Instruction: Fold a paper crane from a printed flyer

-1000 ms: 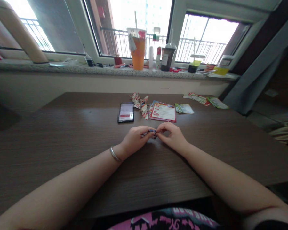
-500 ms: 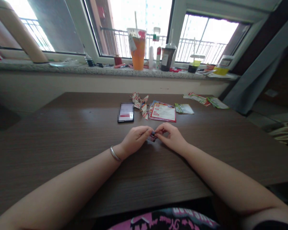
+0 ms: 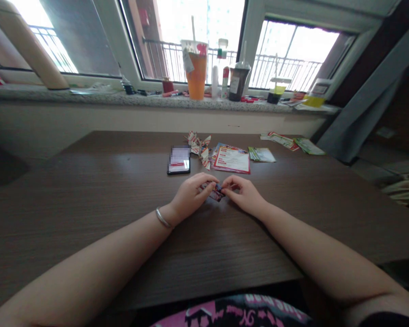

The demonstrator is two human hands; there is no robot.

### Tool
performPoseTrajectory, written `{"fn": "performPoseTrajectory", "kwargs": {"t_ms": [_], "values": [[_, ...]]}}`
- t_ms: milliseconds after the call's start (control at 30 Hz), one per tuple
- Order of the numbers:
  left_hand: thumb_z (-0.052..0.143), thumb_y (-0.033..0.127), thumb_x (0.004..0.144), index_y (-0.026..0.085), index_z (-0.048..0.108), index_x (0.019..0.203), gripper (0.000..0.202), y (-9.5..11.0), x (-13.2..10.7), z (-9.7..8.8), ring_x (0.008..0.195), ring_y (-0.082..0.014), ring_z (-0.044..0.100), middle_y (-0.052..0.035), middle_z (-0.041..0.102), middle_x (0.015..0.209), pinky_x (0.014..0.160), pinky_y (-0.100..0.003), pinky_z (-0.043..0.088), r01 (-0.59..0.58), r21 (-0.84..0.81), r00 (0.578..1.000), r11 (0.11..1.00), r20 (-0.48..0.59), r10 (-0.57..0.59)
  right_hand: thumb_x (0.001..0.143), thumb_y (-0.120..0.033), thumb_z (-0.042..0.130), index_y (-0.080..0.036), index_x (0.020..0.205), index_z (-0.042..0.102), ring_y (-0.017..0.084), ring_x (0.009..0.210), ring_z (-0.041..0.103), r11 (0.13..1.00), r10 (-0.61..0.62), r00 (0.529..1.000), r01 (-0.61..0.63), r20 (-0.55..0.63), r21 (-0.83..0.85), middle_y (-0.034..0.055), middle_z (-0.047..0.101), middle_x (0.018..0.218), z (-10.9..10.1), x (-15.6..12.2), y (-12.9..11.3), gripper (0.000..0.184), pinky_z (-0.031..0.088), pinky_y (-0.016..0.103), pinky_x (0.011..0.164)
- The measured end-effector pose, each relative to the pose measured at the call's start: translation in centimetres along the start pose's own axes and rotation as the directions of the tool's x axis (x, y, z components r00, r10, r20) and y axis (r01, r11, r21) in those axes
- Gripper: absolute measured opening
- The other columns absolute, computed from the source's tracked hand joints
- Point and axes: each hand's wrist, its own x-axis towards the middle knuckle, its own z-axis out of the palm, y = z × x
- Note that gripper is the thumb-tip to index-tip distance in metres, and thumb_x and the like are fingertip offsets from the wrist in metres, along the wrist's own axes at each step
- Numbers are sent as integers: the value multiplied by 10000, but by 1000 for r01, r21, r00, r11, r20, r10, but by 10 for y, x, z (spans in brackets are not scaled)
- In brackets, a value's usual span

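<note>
Between my hands, just above or on the brown table, is a small piece of folded printed paper, dark with reddish and blue parts. My left hand, with a silver bangle at the wrist, grips its left side between thumb and fingers. The thumb and index finger of my right hand pinch its right tip. Part of the paper is covered by my left fingers. Beyond the hands lie a folded paper model with red and white stripes and a stack of printed sheets.
A phone lies left of the paper model. Green-white leaflets and further leaflets are at the back right. On the granite windowsill stand an orange drink, a dark drink cup and several small items.
My left hand has shifted and its fingers have lifted a little, so more of the folded paper shows. My right hand has moved slightly right, still pinching the tip.
</note>
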Motion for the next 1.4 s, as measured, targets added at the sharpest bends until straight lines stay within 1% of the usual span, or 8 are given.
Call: {"fn": "performPoseTrajectory", "kwargs": {"t_ms": [100, 200, 567, 900, 1100, 1167, 1233, 1400], "values": [[568, 233, 857, 180, 650, 917, 115, -2, 2, 2, 883, -157, 605, -40, 661, 894, 828, -297, 488, -50, 10, 997, 999, -62, 50, 787, -202, 600, -182, 802, 612, 137, 740, 589, 1000, 7, 1000, -7, -12, 1, 9, 651, 789, -2, 1, 4, 28, 479, 288, 706], [585, 233, 844, 181, 651, 904, 103, -3, 1, 3, 854, -154, 612, -37, 669, 883, 792, -291, 499, 1, 0, 996, 1000, -86, -1, 790, -201, 596, -182, 800, 619, 138, 747, 592, 1000, 14, 1000, -14, 6, -12, 11, 653, 793, -2, 2, 6, 31, 480, 289, 709], [556, 294, 853, 173, 638, 833, 147, -1, 1, 3, 795, -159, 616, -36, 681, 832, 761, -300, 495, 151, -53, 986, 987, -63, -154, 795, -237, 604, -179, 814, 621, 124, 693, 581, 997, 70, 995, -68, 65, -37, 9, 650, 785, 0, 2, 7, 63, 487, 278, 683], [517, 286, 879, 170, 615, 837, 157, -2, -1, 5, 806, -157, 600, -28, 652, 836, 746, -284, 475, 159, -81, 986, 984, -31, -162, 790, -221, 592, -178, 837, 603, 107, 653, 565, 996, 86, 986, -88, 140, 8, -8, 628, 753, 2, 2, 3, 65, 461, 239, 618], [465, 345, 909, 165, 563, 879, 207, -9, -1, 4, 769, -137, 592, -28, 619, 835, 713, -267, 485, 205, -212, 957, 956, -159, -241, 784, -231, 592, -177, 828, 584, 98, 590, 520, 993, 100, 981, -110, 167, 50, -26, 590, 679, 1, 2, 14, 70, 435, 229, 574], [461, 378, 907, 160, 573, 958, 250, -16, 0, 6, 832, -150, 592, -50, 624, 924, 771, -291, 487, 228, -197, 959, 953, -121, -254, 782, -250, 594, -180, 823, 581, 106, 615, 531, 991, 109, 987, -117, 116, 66, -19, 601, 707, 1, 3, 19, 82, 448, 245, 608], [464, 408, 898, 150, 522, 1111, 340, -20, 0, 9, 910, -170, 603, -86, 624, 1051, 815, -313, 495, 260, -285, 959, 923, -38, -282, 774, -262, 596, -187, 816, 575, 115, 637, 543, 988, 118, 991, -123, 58, 94, -13, 608, 734, 1, 3, 21, 89, 459, 262, 634], [429, 466, 900, 139, 461, 1230, 466, -16, -2, 12, 1017, -206, 611, -120, 633, 1119, 901, -345, 488, 196, -426, 978, 883, 153, -144, 755, -292, 597, -194, 781, 548, 121, 625, 531, 978, 140, 987, -125, -83, 165, -8, 589, 719, 1, 7, 22, 112, 457, 270, 615]]}}
